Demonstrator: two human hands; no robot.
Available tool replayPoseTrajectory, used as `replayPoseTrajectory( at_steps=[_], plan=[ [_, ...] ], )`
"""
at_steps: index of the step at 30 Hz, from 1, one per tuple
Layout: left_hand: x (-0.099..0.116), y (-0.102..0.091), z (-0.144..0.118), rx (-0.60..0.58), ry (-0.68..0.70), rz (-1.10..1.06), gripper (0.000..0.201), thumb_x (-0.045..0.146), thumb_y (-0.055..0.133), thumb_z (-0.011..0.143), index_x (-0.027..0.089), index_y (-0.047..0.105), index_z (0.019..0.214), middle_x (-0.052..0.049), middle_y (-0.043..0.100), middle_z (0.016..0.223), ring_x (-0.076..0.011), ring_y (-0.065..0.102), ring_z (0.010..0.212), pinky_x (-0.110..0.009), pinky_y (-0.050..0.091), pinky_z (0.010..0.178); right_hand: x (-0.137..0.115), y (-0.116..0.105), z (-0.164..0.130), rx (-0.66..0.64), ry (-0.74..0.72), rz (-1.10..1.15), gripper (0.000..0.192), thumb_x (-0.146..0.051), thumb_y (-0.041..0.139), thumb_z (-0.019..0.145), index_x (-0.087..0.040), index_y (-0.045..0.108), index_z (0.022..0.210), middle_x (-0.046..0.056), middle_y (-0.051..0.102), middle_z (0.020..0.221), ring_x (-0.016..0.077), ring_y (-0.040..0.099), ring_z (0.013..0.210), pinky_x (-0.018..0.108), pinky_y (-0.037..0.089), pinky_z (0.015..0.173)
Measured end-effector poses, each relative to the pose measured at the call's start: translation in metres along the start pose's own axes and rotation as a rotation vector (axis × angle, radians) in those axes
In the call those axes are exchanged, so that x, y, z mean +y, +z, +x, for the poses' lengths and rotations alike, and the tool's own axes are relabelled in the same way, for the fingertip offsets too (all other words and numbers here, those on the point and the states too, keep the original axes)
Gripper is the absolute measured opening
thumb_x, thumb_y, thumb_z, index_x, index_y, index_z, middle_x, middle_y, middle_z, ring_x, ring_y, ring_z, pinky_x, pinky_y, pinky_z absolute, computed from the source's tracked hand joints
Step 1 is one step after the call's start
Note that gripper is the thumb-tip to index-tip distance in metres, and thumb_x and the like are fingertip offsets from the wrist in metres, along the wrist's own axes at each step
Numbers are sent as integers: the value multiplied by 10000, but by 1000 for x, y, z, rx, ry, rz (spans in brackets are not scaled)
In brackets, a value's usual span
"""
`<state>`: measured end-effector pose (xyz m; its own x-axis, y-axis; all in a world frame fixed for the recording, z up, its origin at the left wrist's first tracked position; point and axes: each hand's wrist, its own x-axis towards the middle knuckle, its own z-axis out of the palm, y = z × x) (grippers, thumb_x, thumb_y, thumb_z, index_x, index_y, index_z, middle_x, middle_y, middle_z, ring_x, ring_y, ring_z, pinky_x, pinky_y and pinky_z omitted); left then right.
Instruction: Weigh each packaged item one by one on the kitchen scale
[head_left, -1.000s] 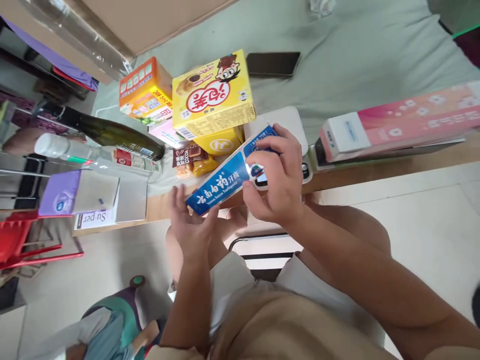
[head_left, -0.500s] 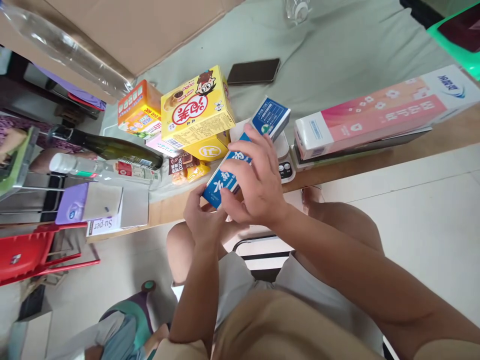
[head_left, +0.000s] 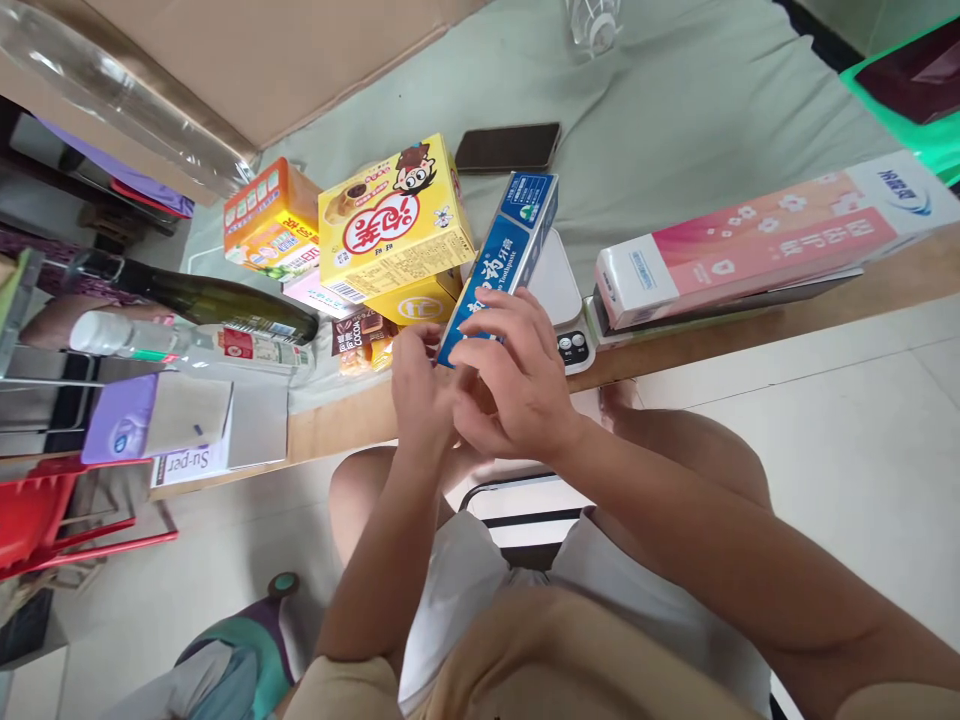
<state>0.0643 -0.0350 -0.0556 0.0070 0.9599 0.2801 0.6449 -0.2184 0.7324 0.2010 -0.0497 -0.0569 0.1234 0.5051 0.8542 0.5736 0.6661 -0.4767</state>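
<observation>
Nearest, the person's left hand [head_left: 421,392] is holding the near end of a blue toothpaste box [head_left: 501,250], its fingers bending at the corner. The right hand [head_left: 517,378] is lying over the same end with half-curled fingers; that contact is poorly seen, so whether it is gripping cannot be told. The box is slanting up and away, partly covering a white device [head_left: 561,275] with dark buttons. Beyond the hands, a yellow box [head_left: 390,215] is standing on the left and a long pink box [head_left: 757,243] is lying on the right. Farther off, a dark phone [head_left: 508,147] is resting on green cloth [head_left: 675,110].
</observation>
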Motion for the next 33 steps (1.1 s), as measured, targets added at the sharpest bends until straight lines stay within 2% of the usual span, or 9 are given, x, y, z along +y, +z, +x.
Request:
replayPoseTrajectory(
  at_steps=[2,4,6,8,13,18,23,27,33],
  plan=[
    [-13,-10,4,53,120,-29,494,671,536,921,216,579,1111,-75,609,1059,-224,596,983,-385,483,851,0,-5,1,-11,-15,10,159,-225,525,890,-197,582,1035,91,654,1093,234,594,1255,469,469,1132],
    [-30,-17,6,94,282,-62,539,714,511,909,212,608,1082,-76,615,1009,-237,605,951,-400,498,836,-2,-12,2,-62,-59,46,79,-220,530,889,-203,573,954,54,662,939,194,641,1034,396,510,935],
    [-48,-18,6,121,377,-74,570,741,478,903,207,635,1025,-80,609,942,-249,597,914,-425,499,828,-7,-21,-1,-170,-137,123,80,-233,532,892,-214,526,815,-10,587,712,140,546,717,336,414,687],
    [-63,-16,4,128,386,-92,588,753,461,902,202,653,976,-91,607,903,-257,591,896,-450,498,842,-16,-26,-8,-304,-200,205,210,-265,522,900,-219,455,707,-50,461,571,121,376,562,335,264,587],
    [-78,-12,1,107,295,-153,606,791,449,912,222,653,943,-65,625,799,-219,604,767,-410,509,746,-29,-20,-34,-490,-173,282,287,-294,480,910,-212,416,643,-54,383,519,121,299,537,317,202,591],
    [-71,-15,-3,30,165,-164,570,705,460,1003,204,667,826,45,461,490,-92,439,425,-274,336,491,-24,-6,-30,-507,-112,271,302,-299,485,924,-211,424,643,-56,423,521,113,330,532,304,218,570],
    [-62,-13,0,100,185,-199,385,443,420,1096,207,669,922,13,576,637,-99,503,522,-280,400,557,-26,5,-25,-484,-150,279,344,-324,489,937,-210,402,625,-57,367,519,116,293,528,306,198,555],
    [-62,-11,6,156,259,-152,336,248,559,968,197,583,637,-46,611,758,-152,561,709,-331,428,649,-30,10,-31,-482,-148,295,351,-323,488,930,-206,379,617,-53,330,528,115,268,538,307,188,561],
    [-63,-15,4,34,281,-234,312,122,499,885,196,484,582,6,487,555,-121,435,514,-323,310,544,-30,8,-34,-496,-119,294,313,-315,482,924,-207,406,641,-55,368,532,110,306,542,305,195,577]
  ],
)
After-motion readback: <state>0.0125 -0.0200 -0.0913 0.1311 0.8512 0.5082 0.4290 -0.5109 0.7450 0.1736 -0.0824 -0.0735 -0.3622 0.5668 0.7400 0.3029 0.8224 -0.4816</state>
